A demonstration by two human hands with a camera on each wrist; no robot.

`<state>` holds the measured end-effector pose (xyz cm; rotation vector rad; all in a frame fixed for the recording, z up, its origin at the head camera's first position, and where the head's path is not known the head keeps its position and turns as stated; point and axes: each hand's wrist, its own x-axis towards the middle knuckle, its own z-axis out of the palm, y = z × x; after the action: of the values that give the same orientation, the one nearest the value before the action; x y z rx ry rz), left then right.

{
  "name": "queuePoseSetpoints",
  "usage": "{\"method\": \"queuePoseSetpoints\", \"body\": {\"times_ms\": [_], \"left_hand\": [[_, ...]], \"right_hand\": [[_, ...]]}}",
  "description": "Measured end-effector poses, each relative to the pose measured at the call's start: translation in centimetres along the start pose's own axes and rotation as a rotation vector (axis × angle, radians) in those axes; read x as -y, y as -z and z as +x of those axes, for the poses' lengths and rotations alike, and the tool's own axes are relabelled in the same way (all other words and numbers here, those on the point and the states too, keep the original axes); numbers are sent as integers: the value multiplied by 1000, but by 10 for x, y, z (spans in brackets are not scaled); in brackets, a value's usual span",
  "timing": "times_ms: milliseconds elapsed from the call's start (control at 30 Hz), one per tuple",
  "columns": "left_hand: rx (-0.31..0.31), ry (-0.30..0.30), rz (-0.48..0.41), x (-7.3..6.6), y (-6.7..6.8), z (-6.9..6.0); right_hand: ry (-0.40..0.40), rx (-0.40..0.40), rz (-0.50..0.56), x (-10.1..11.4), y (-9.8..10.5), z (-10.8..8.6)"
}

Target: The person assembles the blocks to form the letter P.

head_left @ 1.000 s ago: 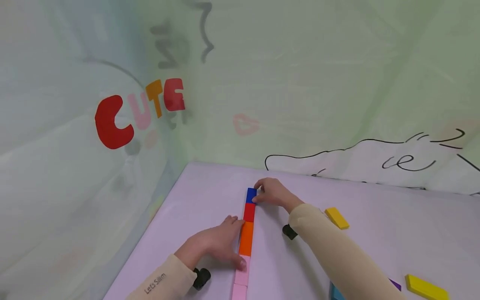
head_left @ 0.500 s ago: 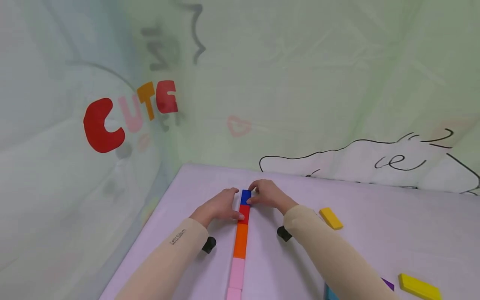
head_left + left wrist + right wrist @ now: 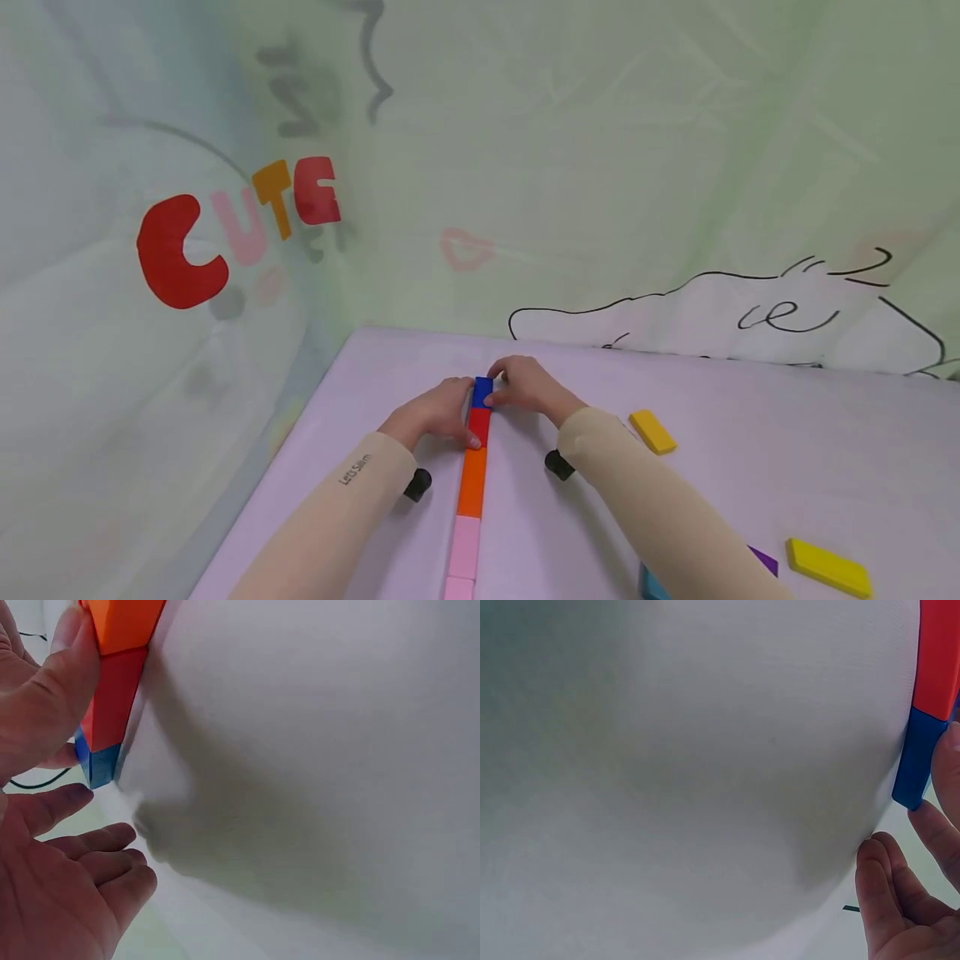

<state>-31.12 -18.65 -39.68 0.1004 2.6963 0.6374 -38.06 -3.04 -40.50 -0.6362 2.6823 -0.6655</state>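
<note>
A straight row runs away from the camera: pink blocks, an orange block, a red block and a blue block at the far end. On the row's left, my left hand rests its thumb near the red-orange joint; its index finger reaches toward the blue end, other fingers loosely extended. My right hand pinches the blue block, thumb on its side and index finger at its end corner. The red block adjoins it.
Right of the row lie two yellow blocks, a purple block and a teal block, partly behind the right sleeve. Pale sheets hang behind and at left, with CUTE lettering.
My left hand has moved forward along the row, from the orange and pink blocks to the red and blue ones. My right hand stays at the blue block. The view has shifted slightly.
</note>
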Motion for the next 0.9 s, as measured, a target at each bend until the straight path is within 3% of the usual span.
{"method": "queuePoseSetpoints", "body": {"times_ms": [300,567,800,900], "left_hand": [[40,19,127,-14,5,1],[58,19,148,-13,2,3],[50,14,169,-11,2,7],[50,10,165,-9,3,7]], "right_hand": [[-16,-21,10,1,3,-6],[-18,-16,21,-3,3,-13],[17,-1,2,-24,27,-32],[77,-27,-22,-40,44,-47]]}}
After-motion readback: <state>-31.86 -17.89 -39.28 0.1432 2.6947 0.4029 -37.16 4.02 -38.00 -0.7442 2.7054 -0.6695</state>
